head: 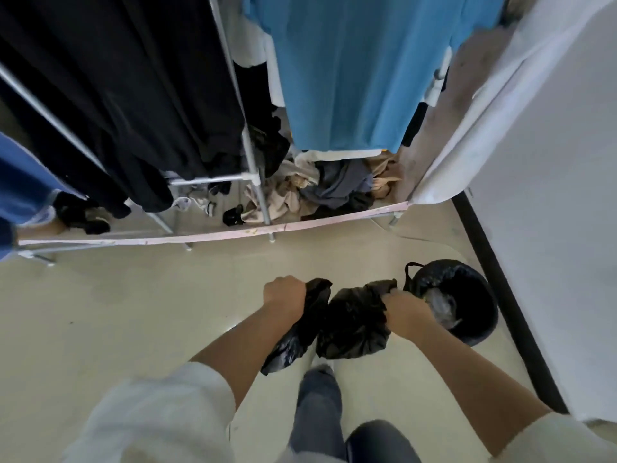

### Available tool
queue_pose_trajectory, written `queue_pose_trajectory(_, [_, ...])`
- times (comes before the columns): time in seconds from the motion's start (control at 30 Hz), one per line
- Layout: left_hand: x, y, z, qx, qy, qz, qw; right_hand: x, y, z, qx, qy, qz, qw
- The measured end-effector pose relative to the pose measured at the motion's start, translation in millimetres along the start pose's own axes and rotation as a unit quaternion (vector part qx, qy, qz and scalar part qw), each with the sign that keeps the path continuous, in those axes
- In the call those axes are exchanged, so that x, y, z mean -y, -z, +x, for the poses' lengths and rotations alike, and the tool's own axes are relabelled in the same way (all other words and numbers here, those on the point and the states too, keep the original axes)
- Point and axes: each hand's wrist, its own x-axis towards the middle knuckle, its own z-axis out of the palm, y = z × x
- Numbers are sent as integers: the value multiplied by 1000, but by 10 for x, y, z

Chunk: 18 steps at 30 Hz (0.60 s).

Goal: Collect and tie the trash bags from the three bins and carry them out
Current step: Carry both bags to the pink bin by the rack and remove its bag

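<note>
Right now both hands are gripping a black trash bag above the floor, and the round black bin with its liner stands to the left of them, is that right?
Not quite. The head view shows the left hand and right hand gripping the black trash bag above the floor, but the round black bin with its liner stands to their right, near the white wall.

Open pale floor stretches toward nine o'clock. At twelve o'clock a metal clothes rack with hanging garments and a heap of clothes bars passage; at three o'clock the lined bin stands near the white wall.
</note>
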Motion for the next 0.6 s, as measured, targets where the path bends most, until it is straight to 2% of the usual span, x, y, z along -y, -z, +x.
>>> queue_pose_trajectory(0.17, [-84,-11,1121,37,19,3,999,-328,59,1100,40,-35,58,997])
queue_pose_trajectory(0.37, [-242,-410,2486,66,42,15,997,-592,-352,2483,47,-53,107,992])
queue_pose_trajectory(0.6, [-362,-1144,3381,95,82,3,992,-743,-943,3328,94,-65,146,983])
